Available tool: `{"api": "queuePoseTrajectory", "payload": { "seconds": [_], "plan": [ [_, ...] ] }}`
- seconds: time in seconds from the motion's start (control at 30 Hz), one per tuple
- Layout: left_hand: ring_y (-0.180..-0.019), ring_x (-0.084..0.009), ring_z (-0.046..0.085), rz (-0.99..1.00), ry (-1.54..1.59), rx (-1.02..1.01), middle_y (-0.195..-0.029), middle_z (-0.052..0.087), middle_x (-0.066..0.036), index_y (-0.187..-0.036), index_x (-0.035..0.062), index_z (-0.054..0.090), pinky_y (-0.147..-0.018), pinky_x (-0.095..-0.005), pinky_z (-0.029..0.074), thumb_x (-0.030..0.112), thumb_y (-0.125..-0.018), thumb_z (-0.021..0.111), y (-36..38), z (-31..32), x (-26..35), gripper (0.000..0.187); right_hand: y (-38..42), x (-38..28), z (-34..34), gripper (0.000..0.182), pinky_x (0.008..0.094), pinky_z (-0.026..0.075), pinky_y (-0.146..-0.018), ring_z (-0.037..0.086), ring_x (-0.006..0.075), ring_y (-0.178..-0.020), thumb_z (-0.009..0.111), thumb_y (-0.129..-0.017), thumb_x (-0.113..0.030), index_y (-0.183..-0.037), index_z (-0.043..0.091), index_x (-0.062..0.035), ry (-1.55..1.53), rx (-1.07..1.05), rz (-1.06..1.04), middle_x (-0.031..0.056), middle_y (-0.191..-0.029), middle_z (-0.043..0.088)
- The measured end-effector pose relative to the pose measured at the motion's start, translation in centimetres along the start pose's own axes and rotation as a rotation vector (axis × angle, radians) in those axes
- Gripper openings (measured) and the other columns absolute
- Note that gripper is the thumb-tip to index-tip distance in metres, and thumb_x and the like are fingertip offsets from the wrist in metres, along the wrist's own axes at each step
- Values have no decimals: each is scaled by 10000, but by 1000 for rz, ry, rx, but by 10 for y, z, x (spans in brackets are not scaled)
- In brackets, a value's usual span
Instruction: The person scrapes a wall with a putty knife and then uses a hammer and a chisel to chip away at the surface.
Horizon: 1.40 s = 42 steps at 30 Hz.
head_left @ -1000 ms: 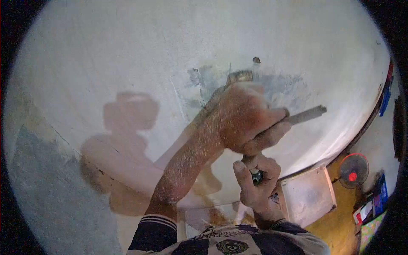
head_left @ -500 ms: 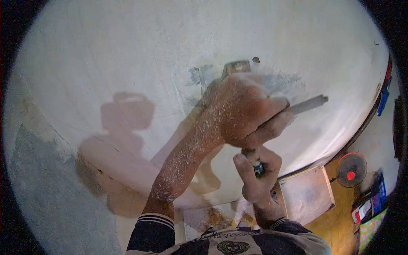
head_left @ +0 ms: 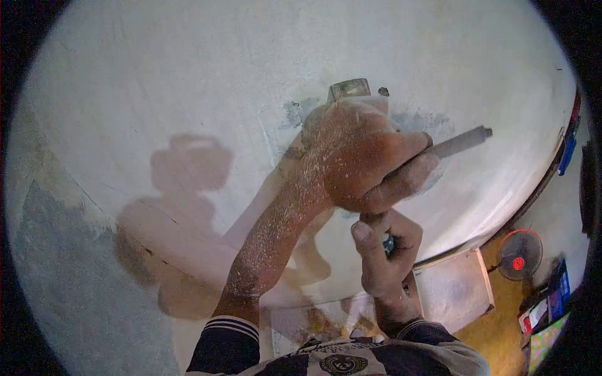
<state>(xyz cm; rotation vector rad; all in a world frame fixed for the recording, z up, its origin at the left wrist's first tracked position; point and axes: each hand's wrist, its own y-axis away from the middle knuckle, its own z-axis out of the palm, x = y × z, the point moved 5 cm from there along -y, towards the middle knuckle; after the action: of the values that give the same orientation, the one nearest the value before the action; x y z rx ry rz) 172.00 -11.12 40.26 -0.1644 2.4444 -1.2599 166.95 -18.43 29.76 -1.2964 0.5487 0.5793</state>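
One white plastered wall (head_left: 188, 75) fills the frame; fan (head_left: 519, 260) and box (head_left: 453, 285) lower right. Left hand (head_left: 357, 156) fingers grip a chisel (head_left: 461, 142); right hand (head_left: 382, 250) fingers clench a handle (head_left: 389, 244).

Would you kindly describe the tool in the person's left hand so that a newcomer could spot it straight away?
Start at the big whitish wall and find the grey scraped patch right of centre. The dusty left hand grips over it, and the chisel juts right from that fist. It is a slim pale grey rod, unlike the dark tool handle in the right hand below.
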Motion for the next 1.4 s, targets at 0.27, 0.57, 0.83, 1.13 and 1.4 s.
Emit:
{"api": "queuePoseTrajectory", "payload": {
  "seconds": [0.27, 0.57, 0.83, 1.13, 1.4],
  "plan": [
    [-507, -330, 566, -35, 25, -18, -509, 523, -121, -707, 107, 597, -543, -465, 462, 310, -883, 584, 3, -6, -1, 269, 0, 7, 2, 289, 266, 337, -489, 440, 69, -514, 696, -886, -91, -642, 544, -61, 46, -23, -43, 5, -562, 531],
    [-504, -310, 545, -38, 89, -29, -539, 553, -95, -727, 109, 632, -560, -458, 453, 330, -862, 609, 11, -1, 4, 260, 7, 6, 2, 286, 268, 335, -459, 454, 79, -490, 696, -883, -76, -637, 551, -64, 50, -78, -84, 16, -563, 543],
    [-492, -320, 548, 22, 184, -98, -520, 545, -92, -703, 103, 611, -554, -440, 441, 306, -864, 614, 18, 11, 0, 259, 23, 11, 3, 253, 263, 372, -471, 512, 88, -492, 684, -872, -41, -656, 556, -65, 97, -79, -56, 30, -557, 569],
    [-494, -336, 547, 42, 111, -65, -512, 532, -110, -700, 101, 606, -545, -462, 439, 311, -867, 613, 21, 15, -6, 268, 18, 10, 3, 240, 265, 381, -491, 519, 79, -516, 679, -878, -41, -670, 560, -58, 85, -78, -24, 29, -569, 578],
    [-496, -334, 550, -25, 172, -144, -515, 530, -112, -725, 101, 627, -549, -462, 435, 339, -882, 590, 14, 8, -4, 288, 18, 7, 4, 267, 273, 348, -477, 469, 84, -501, 680, -881, -53, -650, 545, -54, 44, -74, -6, 24, -565, 545]
  ]
}}
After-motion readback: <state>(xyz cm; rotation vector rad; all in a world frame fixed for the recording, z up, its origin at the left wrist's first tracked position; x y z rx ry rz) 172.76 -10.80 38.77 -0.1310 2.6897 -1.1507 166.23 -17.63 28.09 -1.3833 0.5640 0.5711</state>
